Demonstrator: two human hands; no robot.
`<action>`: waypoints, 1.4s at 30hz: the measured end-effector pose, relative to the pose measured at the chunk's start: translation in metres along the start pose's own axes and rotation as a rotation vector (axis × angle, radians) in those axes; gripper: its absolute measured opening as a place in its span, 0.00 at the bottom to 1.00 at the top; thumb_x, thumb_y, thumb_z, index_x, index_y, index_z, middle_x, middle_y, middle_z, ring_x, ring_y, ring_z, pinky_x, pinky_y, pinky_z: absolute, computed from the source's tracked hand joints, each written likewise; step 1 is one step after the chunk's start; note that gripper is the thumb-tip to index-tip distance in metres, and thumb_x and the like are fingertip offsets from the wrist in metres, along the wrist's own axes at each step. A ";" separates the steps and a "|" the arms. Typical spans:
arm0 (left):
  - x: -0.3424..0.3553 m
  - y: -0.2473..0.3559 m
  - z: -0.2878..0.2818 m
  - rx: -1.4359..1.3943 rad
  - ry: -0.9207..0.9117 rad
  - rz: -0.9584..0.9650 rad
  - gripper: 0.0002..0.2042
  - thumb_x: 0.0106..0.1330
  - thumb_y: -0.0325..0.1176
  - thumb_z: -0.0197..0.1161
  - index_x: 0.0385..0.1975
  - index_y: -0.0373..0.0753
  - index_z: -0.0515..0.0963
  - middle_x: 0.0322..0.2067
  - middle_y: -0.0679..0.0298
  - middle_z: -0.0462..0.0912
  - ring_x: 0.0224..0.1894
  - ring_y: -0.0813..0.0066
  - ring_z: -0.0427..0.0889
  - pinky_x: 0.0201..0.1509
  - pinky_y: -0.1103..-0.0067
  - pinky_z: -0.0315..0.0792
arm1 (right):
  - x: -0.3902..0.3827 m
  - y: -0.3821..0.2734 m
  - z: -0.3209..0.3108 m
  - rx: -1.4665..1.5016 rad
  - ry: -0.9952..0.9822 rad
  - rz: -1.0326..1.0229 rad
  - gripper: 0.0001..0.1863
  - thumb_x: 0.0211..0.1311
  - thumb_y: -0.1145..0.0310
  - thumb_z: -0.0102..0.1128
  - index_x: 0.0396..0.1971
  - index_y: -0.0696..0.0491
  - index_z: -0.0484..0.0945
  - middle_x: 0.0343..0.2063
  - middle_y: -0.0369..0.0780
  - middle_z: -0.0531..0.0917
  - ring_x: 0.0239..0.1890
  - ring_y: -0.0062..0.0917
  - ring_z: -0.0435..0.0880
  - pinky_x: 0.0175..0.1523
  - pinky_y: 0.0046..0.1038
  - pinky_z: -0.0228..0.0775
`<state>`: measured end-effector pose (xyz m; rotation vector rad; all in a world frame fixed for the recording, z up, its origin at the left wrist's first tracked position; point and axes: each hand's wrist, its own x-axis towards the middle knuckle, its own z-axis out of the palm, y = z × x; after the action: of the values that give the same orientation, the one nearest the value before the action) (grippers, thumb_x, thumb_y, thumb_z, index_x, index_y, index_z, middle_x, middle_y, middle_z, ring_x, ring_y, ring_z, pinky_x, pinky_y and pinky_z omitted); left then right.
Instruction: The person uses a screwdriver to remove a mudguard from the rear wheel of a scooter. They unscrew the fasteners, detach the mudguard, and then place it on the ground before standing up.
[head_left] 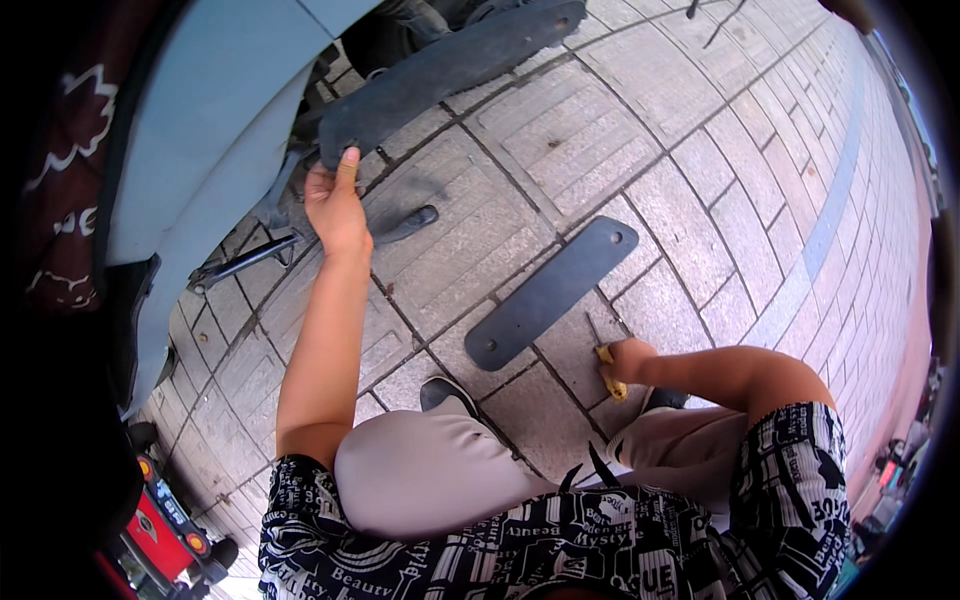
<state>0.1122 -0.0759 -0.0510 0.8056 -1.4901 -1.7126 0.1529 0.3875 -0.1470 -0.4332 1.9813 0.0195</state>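
Note:
My left hand (338, 207) pinches the near end of a long dark rubber strip (450, 72), thumb on top. The strip stretches away to the upper right beneath a light-blue vehicle panel (205, 120). In my right hand (628, 361), low over the paving, is a screwdriver (610, 375) with a yellow handle and a thin shaft. Beside that hand, a second, shorter dark flat strip (552, 293) lies on the ground, with a hole near each end.
A black metal kickstand (248, 262) juts out under the panel on the left. Near it is a dark rounded foot-like piece (422, 215). A red item with round orange lights (165, 530) stands at lower left. Grey paving bricks (700, 230) cover the ground.

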 end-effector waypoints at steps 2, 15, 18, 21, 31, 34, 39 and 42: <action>0.000 -0.003 -0.002 0.017 -0.002 0.012 0.08 0.58 0.34 0.70 0.32 0.44 0.78 0.25 0.75 0.79 0.25 0.88 0.73 0.27 0.88 0.63 | -0.016 -0.015 -0.010 -0.030 0.007 0.000 0.22 0.50 0.50 0.59 0.37 0.51 0.82 0.35 0.47 0.84 0.41 0.41 0.83 0.46 0.38 0.75; 0.001 -0.004 0.008 -0.074 0.035 0.059 0.13 0.60 0.32 0.68 0.41 0.39 0.74 0.35 0.71 0.78 0.35 0.86 0.71 0.39 0.84 0.63 | -0.049 -0.067 -0.209 0.488 0.707 -0.458 0.18 0.61 0.62 0.54 0.46 0.58 0.74 0.28 0.46 0.78 0.28 0.32 0.79 0.36 0.31 0.73; -0.002 0.006 0.012 -0.096 -0.022 0.056 0.14 0.60 0.31 0.69 0.42 0.38 0.73 0.37 0.70 0.79 0.38 0.84 0.73 0.43 0.83 0.65 | -0.048 -0.087 -0.240 0.777 0.696 -0.444 0.21 0.63 0.60 0.55 0.50 0.59 0.73 0.27 0.41 0.77 0.26 0.23 0.78 0.34 0.26 0.72; -0.003 0.007 0.018 -0.025 -0.077 0.175 0.15 0.59 0.30 0.69 0.42 0.36 0.73 0.39 0.68 0.79 0.42 0.82 0.74 0.48 0.82 0.66 | -0.039 -0.101 -0.257 0.857 0.731 -0.476 0.23 0.64 0.59 0.56 0.52 0.59 0.72 0.26 0.38 0.76 0.24 0.19 0.76 0.33 0.24 0.71; 0.005 0.003 0.016 -0.029 -0.061 0.071 0.14 0.60 0.27 0.67 0.44 0.34 0.75 0.43 0.65 0.81 0.44 0.79 0.76 0.51 0.82 0.67 | -0.015 -0.120 -0.284 0.845 0.868 -0.460 0.22 0.63 0.59 0.58 0.50 0.59 0.75 0.23 0.38 0.78 0.21 0.18 0.77 0.30 0.24 0.70; 0.006 0.001 0.014 -0.043 -0.068 0.061 0.13 0.60 0.27 0.67 0.43 0.35 0.75 0.42 0.65 0.81 0.44 0.80 0.76 0.51 0.82 0.68 | -0.014 -0.122 -0.287 0.849 0.873 -0.461 0.22 0.62 0.59 0.58 0.50 0.59 0.76 0.22 0.38 0.78 0.21 0.18 0.77 0.30 0.24 0.70; 0.002 0.006 0.017 -0.014 -0.031 0.021 0.11 0.60 0.28 0.68 0.41 0.37 0.77 0.40 0.67 0.81 0.41 0.80 0.77 0.48 0.82 0.68 | -0.013 -0.122 -0.286 0.843 0.861 -0.460 0.22 0.62 0.59 0.58 0.50 0.59 0.75 0.22 0.38 0.78 0.21 0.18 0.77 0.30 0.24 0.70; 0.007 0.003 0.012 0.081 -0.001 -0.016 0.11 0.59 0.29 0.69 0.40 0.38 0.77 0.39 0.68 0.82 0.39 0.82 0.76 0.46 0.83 0.68 | -0.014 -0.124 -0.283 0.817 0.880 -0.474 0.22 0.63 0.60 0.58 0.50 0.60 0.75 0.22 0.38 0.78 0.21 0.19 0.77 0.30 0.24 0.70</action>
<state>0.0991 -0.0752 -0.0464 0.8613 -1.5666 -1.6734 -0.0510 0.2179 0.0119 -0.3733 2.4161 -1.4352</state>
